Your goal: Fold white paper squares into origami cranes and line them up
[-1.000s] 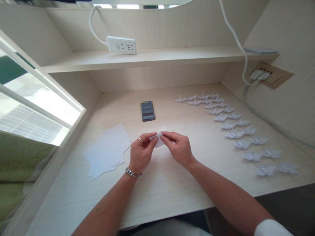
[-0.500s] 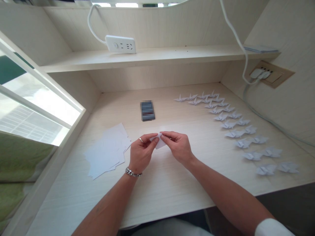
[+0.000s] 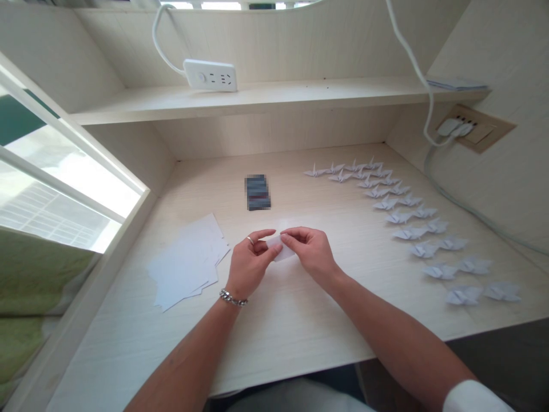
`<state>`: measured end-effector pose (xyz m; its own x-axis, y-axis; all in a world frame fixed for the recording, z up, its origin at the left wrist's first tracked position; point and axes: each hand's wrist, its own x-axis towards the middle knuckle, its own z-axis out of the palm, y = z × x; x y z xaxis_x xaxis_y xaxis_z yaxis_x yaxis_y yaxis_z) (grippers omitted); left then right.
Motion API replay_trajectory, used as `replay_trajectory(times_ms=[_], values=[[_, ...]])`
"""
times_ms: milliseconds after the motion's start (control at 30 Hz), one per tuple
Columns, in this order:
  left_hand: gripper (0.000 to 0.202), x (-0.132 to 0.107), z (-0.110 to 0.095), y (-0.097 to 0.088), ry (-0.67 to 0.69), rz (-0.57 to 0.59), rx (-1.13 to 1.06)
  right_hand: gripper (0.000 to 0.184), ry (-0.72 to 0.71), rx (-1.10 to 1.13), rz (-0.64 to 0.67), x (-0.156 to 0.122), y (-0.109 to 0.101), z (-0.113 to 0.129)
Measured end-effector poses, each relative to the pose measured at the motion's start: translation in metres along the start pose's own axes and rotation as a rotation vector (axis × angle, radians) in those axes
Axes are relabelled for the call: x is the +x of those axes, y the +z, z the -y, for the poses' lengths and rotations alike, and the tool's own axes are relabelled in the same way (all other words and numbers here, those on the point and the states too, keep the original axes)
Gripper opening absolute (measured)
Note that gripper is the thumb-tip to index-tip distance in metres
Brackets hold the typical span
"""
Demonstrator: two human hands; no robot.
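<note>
A small folded piece of white paper (image 3: 283, 250) is pinched between my two hands, just above the pale wooden desk (image 3: 291, 332). My left hand (image 3: 251, 263), with a ring and a chain bracelet (image 3: 233, 297), holds its left end. My right hand (image 3: 311, 252) has its fingertips on the top and right side. To the left lies a loose stack of white paper sheets (image 3: 184, 266). Rows of white origami cranes (image 3: 409, 233) curve along the right side. Both hands cover most of the folded piece.
A pixelated dark rectangular object (image 3: 257, 192) lies behind my hands. Above is a shelf (image 3: 257, 97) holding a white power strip (image 3: 210, 75). Cables run to a wall socket (image 3: 474, 129) at right. A window (image 3: 64, 171) is at left.
The folded paper has shifted slightly right and now lies flatter between my hands. My left fingers have spread a little. The sheets and cranes have not moved.
</note>
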<state>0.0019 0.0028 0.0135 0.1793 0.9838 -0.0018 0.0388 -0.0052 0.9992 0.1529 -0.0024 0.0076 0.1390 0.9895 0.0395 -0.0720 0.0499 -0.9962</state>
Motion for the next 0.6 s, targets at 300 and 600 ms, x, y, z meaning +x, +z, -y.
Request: replay_trajectory(times_ms=[300,600], values=[[0.029,0.0019,-0.002,0.0021,-0.214,0.128,0.039,0.024,0.033,0.046,-0.098,0.0018,-0.0024,0.0011],[0.028,0.0015,-0.0028,0.0014,-0.16,0.142,0.016,0.029,0.182,0.201,-0.056,0.0057,-0.0054,0.0071]])
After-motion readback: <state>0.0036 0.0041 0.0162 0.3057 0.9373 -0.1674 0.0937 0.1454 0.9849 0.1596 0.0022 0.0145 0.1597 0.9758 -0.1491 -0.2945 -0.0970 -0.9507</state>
